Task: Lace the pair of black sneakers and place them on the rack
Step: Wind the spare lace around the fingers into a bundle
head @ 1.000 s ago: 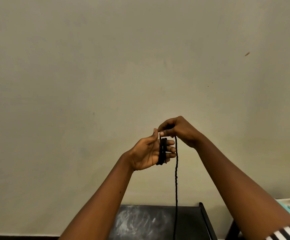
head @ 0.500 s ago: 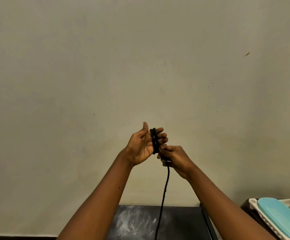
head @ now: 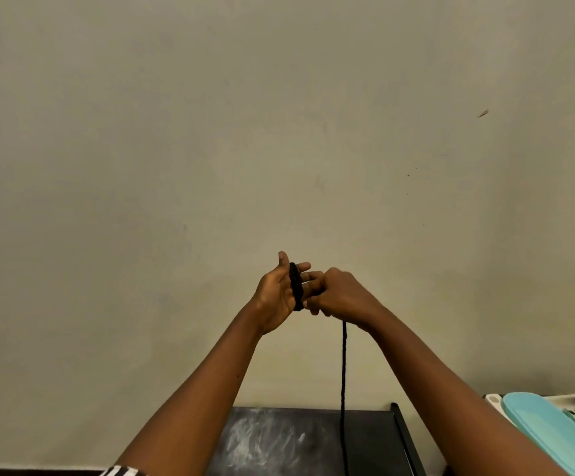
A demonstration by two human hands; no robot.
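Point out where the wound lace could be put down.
The dark tabletop is bare between the left forearm and the hanging lace, and on to its raised right edge. The far right is crowded with a turquoise lid and tray.

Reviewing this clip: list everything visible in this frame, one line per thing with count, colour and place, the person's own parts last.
shoelace: one, black, wound round the left fingers, loose end hanging down over the black surface
black surface: one, black with pale scuffs, bottom centre against the wall
teal lid: one, light teal, bottom right on a white tray
white tray: one, white, bottom right edge
wall: one, beige, fills the background
striped sleeve: one, black and white, bottom edge
left hand: one, fingers straight, wrapped by the lace
right hand: one, grips the lace
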